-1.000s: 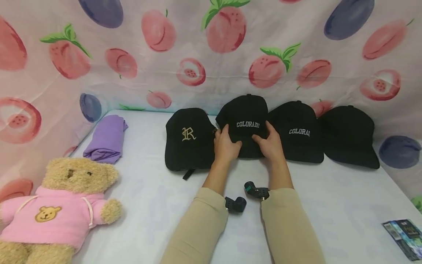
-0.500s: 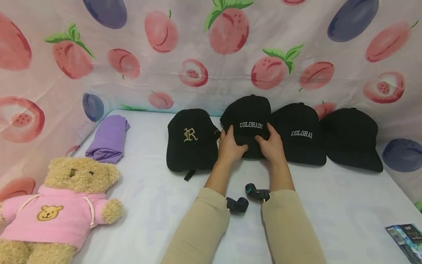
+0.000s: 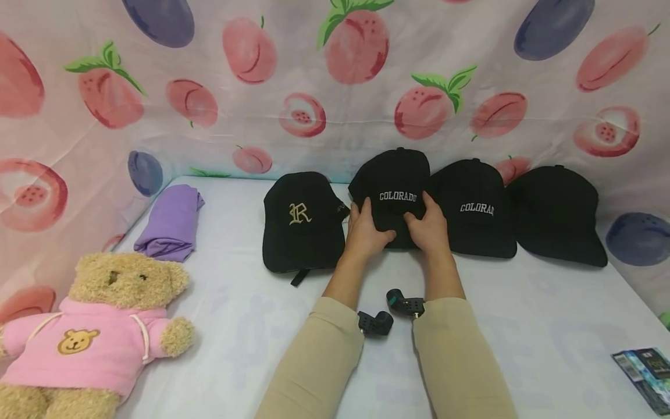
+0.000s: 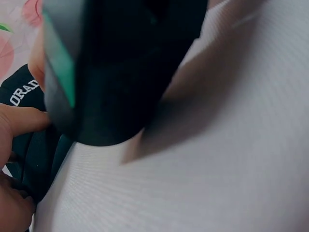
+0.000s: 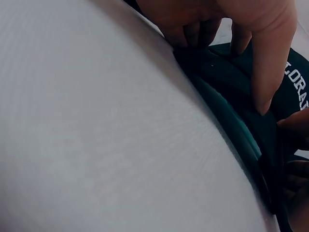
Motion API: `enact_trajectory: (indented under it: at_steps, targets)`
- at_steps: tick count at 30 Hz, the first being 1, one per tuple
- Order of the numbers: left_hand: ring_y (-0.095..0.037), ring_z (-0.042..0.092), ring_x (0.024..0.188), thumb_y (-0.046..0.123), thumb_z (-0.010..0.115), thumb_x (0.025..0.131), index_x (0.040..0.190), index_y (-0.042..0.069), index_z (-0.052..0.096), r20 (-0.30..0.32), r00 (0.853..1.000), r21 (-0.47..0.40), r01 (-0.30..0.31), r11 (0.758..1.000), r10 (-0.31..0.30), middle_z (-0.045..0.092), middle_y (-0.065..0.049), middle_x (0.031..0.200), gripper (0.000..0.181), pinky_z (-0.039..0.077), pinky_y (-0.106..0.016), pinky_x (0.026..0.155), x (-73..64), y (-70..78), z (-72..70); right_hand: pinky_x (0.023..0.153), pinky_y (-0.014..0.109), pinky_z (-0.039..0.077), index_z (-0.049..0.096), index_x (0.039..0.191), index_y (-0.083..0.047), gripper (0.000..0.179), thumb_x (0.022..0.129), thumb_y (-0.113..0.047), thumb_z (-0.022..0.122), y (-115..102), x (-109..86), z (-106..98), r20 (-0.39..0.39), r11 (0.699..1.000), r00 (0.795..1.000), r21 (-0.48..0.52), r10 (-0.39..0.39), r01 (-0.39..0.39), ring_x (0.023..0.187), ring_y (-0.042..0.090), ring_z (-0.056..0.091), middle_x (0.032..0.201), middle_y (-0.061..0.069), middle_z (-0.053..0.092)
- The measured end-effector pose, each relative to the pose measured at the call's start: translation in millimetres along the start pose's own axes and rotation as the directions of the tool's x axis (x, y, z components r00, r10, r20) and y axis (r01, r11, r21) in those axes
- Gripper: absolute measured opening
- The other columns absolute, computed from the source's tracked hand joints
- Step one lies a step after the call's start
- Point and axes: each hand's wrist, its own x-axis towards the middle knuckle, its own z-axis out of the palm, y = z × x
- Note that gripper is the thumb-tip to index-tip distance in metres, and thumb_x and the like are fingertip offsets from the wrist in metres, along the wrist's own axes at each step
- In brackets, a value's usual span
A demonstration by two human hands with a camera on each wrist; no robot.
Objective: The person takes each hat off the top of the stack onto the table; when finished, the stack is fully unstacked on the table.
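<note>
In the head view, a black cap (image 3: 400, 171) with white COLORADO lettering stands second from the left in a row of black caps. My left hand (image 3: 364, 234) grips its left side, thumb on the brim. Opposite, my right hand (image 3: 430, 228) holds the right side, its thumb also on the brim. The left wrist view catches the brim (image 4: 36, 159) beside the left hand (image 4: 14, 145), partly blocked by a dark wrist camera (image 4: 120, 72). In the right wrist view, the left thumb presses the cap (image 5: 231, 72), with curled fingers at the brim's edge.
To the left is a black cap with a gold R (image 3: 300, 238). On the right stand another COLORADO cap (image 3: 473, 233) and a black cap (image 3: 557, 215). A folded purple cloth (image 3: 168, 224), a teddy bear (image 3: 94, 337) and a printed packet (image 3: 644, 375) lie on the white surface (image 3: 235, 326).
The held cap and my left hand have shifted slightly right, away from the R cap, since one second ago. My right hand has hardly moved; the other caps stay put.
</note>
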Motion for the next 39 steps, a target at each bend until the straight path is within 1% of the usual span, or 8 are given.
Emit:
enact_trajectory:
  at_steps: [4, 10, 14, 21, 28, 33, 39]
  targets:
    - [-0.039, 0.01, 0.16, 0.02, 0.08, 0.089, 0.166, 0.012, 0.021, 0.012, 1.0, -0.003, -0.02, 1.0, 0.02, 0.005, -0.022, 0.173, 0.097, 0.026, -0.05, 0.126, -0.3, -0.8, -0.4, 0.128, 0.052, 0.018, 0.018, 0.165, -0.006, 0.075, 0.101, -0.019, 0.055, 1.1, -0.7, -0.3, -0.003, 1.0, 1.0, -0.001, -0.004, 0.004, 0.158, 0.039, 0.019, 0.17, 0.021, 0.023]
    - [-0.036, 0.008, 0.161, 0.022, 0.078, 0.09, 0.166, 0.011, 0.021, 0.011, 0.999, 0.013, -0.039, 0.999, 0.039, 0.007, -0.019, 0.173, 0.096, 0.022, -0.048, 0.128, 0.5, -1.4, -0.1, 0.128, 0.052, 0.019, 0.021, 0.165, -0.005, 0.079, 0.099, -0.023, 0.062, 4.1, 0.4, -2.3, -0.007, 0.999, 0.999, 0.016, -0.036, 0.037, 0.158, 0.039, 0.021, 0.169, 0.022, 0.025]
    - [-0.035, 0.008, 0.162, 0.022, 0.078, 0.09, 0.166, 0.01, 0.022, 0.01, 0.999, 0.005, -0.046, 0.999, 0.046, 0.008, -0.019, 0.174, 0.095, 0.021, -0.048, 0.128, 0.9, -1.5, 0.4, 0.128, 0.052, 0.019, 0.021, 0.165, -0.005, 0.08, 0.099, -0.023, 0.064, 5.4, 1.6, -3.3, -0.01, 0.999, 0.999, 0.021, -0.044, 0.044, 0.157, 0.04, 0.022, 0.169, 0.022, 0.026]
    - [-0.034, 0.008, 0.162, 0.021, 0.081, 0.088, 0.165, 0.011, 0.023, 0.014, 0.998, -0.025, -0.054, 0.998, 0.054, 0.009, -0.018, 0.174, 0.098, 0.024, -0.049, 0.127, 2.0, -3.0, 1.8, 0.128, 0.051, 0.019, 0.022, 0.165, -0.006, 0.08, 0.099, -0.024, 0.064, 6.8, 2.9, -4.2, -0.02, 0.999, 0.999, 0.021, -0.027, 0.027, 0.158, 0.039, 0.022, 0.169, 0.022, 0.026]
    - [-0.033, 0.008, 0.162, 0.02, 0.084, 0.085, 0.165, 0.012, 0.024, 0.029, 0.997, -0.038, -0.065, 0.997, 0.066, 0.009, -0.016, 0.174, 0.101, 0.025, -0.05, 0.127, 4.0, -5.9, 2.3, 0.128, 0.052, 0.019, 0.023, 0.165, -0.006, 0.079, 0.099, -0.023, 0.065, 8.0, 2.6, -5.4, -0.028, 0.999, 0.999, 0.038, -0.024, 0.025, 0.157, 0.039, 0.023, 0.169, 0.021, 0.027]
    - [-0.031, 0.009, 0.162, 0.019, 0.084, 0.085, 0.166, 0.014, 0.023, 0.058, 0.996, -0.042, -0.063, 0.997, 0.065, 0.008, -0.014, 0.174, 0.102, 0.027, -0.049, 0.126, 4.7, -8.3, 3.5, 0.128, 0.052, 0.02, 0.024, 0.165, -0.007, 0.079, 0.099, -0.022, 0.065, 8.5, 0.7, -7.3, -0.033, 0.999, 0.999, 0.043, -0.014, 0.015, 0.158, 0.038, 0.023, 0.169, 0.02, 0.027]
    - [-0.032, 0.013, 0.161, 0.02, 0.084, 0.086, 0.166, 0.014, 0.023, 0.051, 0.996, -0.038, -0.07, 0.997, 0.072, 0.008, -0.014, 0.174, 0.1, 0.029, -0.05, 0.125, 3.6, -7.3, 2.4, 0.128, 0.051, 0.021, 0.024, 0.164, -0.006, 0.079, 0.099, -0.022, 0.066, 8.4, 1.7, -7.6, -0.044, 0.998, 0.999, 0.048, -0.029, 0.031, 0.157, 0.037, 0.024, 0.168, 0.019, 0.029]
